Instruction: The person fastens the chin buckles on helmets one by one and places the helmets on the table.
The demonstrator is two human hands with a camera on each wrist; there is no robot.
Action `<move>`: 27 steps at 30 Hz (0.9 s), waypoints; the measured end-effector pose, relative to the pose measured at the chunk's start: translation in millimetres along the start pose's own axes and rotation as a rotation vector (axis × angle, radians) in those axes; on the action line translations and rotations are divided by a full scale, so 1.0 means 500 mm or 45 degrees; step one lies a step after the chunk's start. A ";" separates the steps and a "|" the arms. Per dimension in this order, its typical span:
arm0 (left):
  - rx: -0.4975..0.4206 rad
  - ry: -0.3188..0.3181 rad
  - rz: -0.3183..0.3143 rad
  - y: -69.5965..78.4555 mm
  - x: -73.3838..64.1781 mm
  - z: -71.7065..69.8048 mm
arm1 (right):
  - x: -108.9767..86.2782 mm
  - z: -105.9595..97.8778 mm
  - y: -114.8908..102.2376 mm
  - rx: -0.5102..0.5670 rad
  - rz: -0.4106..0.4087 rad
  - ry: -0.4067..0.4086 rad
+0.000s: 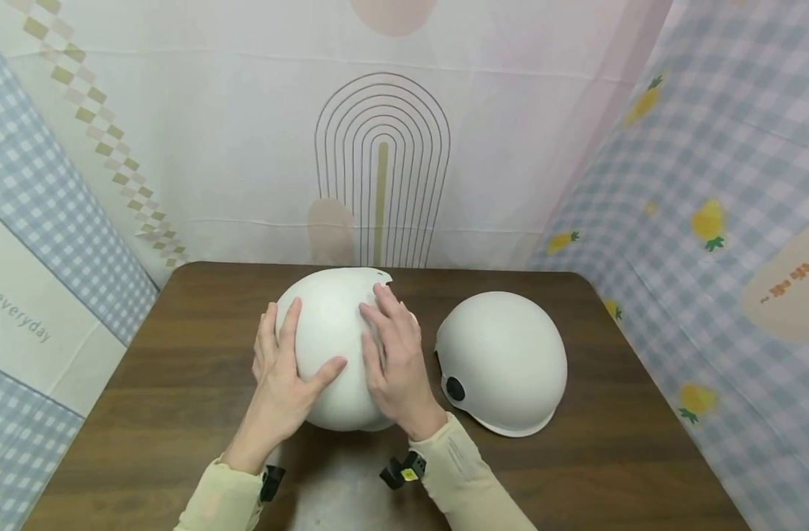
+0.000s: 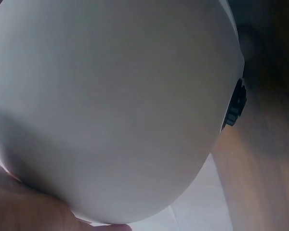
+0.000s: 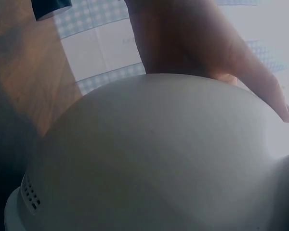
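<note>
A smooth white helmet (image 1: 331, 317) stands on the table between both hands, its rounded shell facing up. My left hand (image 1: 285, 383) rests spread over its left side, thumb reaching across the front of the shell. On the right side my right hand (image 1: 400, 361) lies with its fingers extended along the surface. A small notched edge shows at the helmet's far right. The left wrist view has a black knob (image 2: 236, 103) on the helmet's side, while the right wrist view shows a small vent grille (image 3: 31, 195) near the rim.
Right of my hands sits a second white helmet (image 1: 504, 354) with a black round disc (image 1: 454, 389) on its side. Both are on a dark wooden table (image 1: 198, 339). A patterned cloth (image 1: 245, 147) hangs behind, with checked cloth (image 1: 656, 295) along the right.
</note>
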State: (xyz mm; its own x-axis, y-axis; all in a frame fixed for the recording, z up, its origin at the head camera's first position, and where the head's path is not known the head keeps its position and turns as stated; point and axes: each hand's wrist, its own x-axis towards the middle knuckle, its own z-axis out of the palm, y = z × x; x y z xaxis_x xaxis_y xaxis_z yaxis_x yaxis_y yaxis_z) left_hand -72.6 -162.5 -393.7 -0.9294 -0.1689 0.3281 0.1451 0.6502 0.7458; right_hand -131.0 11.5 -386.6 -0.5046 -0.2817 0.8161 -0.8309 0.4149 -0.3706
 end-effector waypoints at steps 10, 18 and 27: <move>-0.036 -0.018 0.013 -0.011 0.001 -0.006 | -0.002 0.003 -0.007 -0.115 0.000 -0.083; -0.086 -0.017 -0.005 -0.025 0.003 -0.011 | -0.001 0.004 -0.006 -0.119 0.000 -0.077; -0.184 -0.106 -0.142 -0.035 0.006 -0.014 | -0.004 0.003 -0.005 -0.119 0.105 -0.145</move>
State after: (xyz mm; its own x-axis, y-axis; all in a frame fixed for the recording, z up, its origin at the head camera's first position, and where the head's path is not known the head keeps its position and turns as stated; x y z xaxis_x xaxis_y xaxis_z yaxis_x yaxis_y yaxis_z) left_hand -75.4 -179.6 -401.7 -0.9665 -0.1681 0.1938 0.0811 0.5166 0.8524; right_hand -128.5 9.7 -387.8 -0.5983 -0.3373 0.7268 -0.7627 0.5178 -0.3875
